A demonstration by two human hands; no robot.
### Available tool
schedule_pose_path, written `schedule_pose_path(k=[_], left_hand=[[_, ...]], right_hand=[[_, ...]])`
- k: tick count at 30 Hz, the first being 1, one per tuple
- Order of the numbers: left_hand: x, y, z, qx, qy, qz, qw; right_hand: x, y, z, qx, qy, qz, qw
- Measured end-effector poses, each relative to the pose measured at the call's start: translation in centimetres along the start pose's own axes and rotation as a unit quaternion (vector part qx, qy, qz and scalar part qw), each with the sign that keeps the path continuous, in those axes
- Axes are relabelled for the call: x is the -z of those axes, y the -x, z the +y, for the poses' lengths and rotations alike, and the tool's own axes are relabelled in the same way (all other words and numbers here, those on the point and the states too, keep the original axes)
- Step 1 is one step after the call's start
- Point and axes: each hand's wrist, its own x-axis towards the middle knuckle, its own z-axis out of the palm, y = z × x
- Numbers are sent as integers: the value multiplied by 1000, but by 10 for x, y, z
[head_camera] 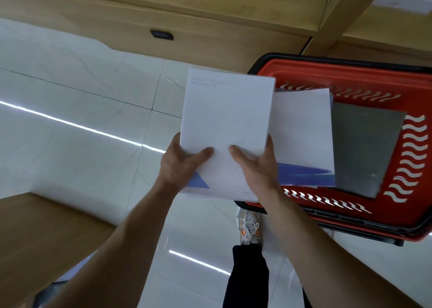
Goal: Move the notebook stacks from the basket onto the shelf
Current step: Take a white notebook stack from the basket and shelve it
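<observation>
A stack of white notebooks point(228, 118) with a blue corner mark hangs in the air above the floor, just left of the red basket point(378, 223). My left hand point(181, 165) grips its near left edge, thumb on top. My right hand point(254, 165) grips its near right edge, thumb on top as well. Inside the basket lie another white notebook with blue stripes point(304, 139) and a grey notebook point(360, 149). The wooden shelf unit point(163, 11) runs along the top of the view.
The basket has a black rim and handle and stands on the glossy white tiled floor point(70, 111). A wooden surface point(39, 235) juts in at the lower left. My leg and a white shoe point(250, 228) are below the stack. More white items sit on the shelf at top right.
</observation>
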Motion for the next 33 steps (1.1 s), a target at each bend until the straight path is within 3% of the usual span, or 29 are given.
schedule_pose_path(k=[9,15,24,33], left_hand=[[-11,62,30,-33,26,2,999],[6,136,130,-79,32,-57,995],[27,256,301,-176,85,-174,965],[-5,326,407,-233,90,-250,936]], right_hand=[[55,50,-33,31,-4,-1,1000],[128,124,-116,50,2,49,998],[243,241,-253,104,7,188,977],[349,301,-318,102,34,267,958]])
